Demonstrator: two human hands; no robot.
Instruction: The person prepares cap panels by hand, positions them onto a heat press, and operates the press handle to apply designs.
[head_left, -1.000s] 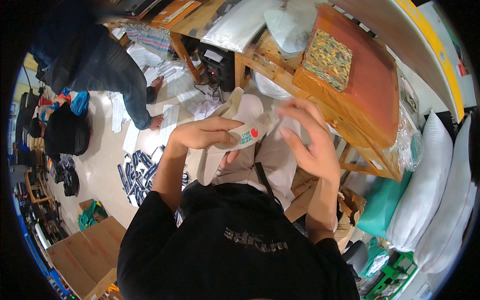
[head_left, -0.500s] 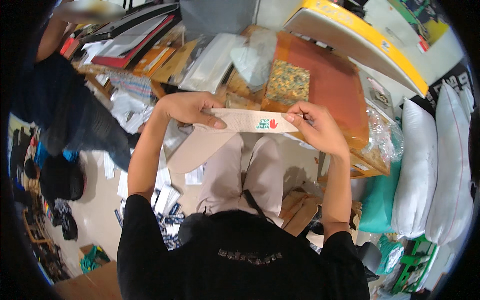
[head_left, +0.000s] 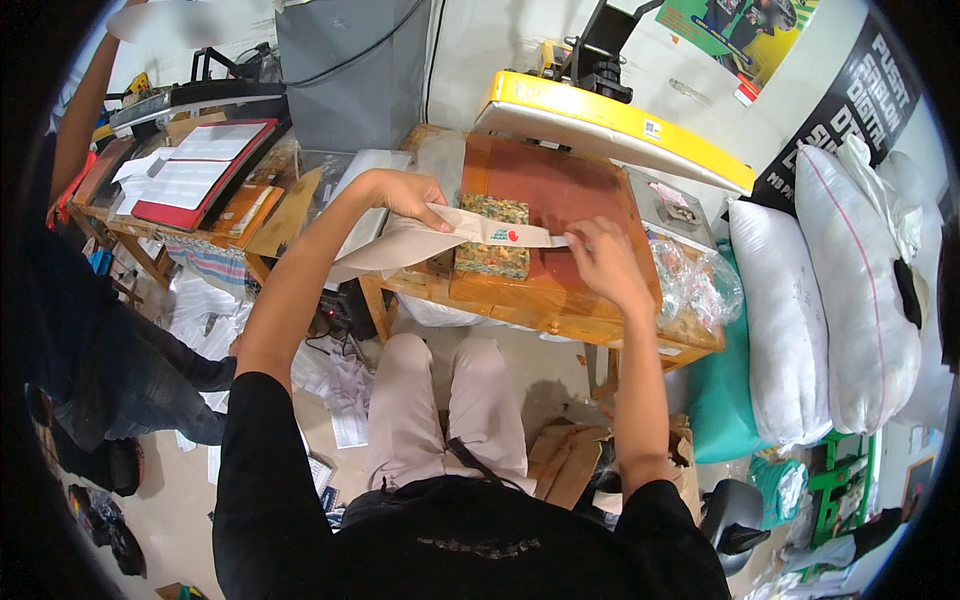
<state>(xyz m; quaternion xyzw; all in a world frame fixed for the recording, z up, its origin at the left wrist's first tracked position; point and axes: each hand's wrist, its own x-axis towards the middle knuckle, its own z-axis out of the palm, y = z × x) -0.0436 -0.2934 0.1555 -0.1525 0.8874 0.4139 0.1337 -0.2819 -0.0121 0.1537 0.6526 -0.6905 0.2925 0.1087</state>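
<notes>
A beige sun visor (head_left: 400,250) with a small green-and-red hand print on its band is stretched between my hands. My left hand (head_left: 408,195) grips the band near the brim, thumb on top. At the other side, my right hand (head_left: 603,262) pinches the white end of the band. The band passes over a speckled foam block (head_left: 490,268) at the near edge of a heat press's reddish-brown lower plate (head_left: 590,185); whether they touch I cannot tell. Above the plate, the yellow upper part of the press (head_left: 610,120) is raised.
Clear plastic wrap (head_left: 700,285) lies right of the plate on the wooden table (head_left: 560,315). White sacks (head_left: 775,330) stand farther right. At left, another person (head_left: 110,300) is beside a second press with a red folder (head_left: 205,170). Cardboard (head_left: 565,460) and papers (head_left: 340,400) lie on the floor.
My hands and the visor have moved forward over the press plate and foam block. The right hand now pinches the band's tip, and the view has tilted up.
</notes>
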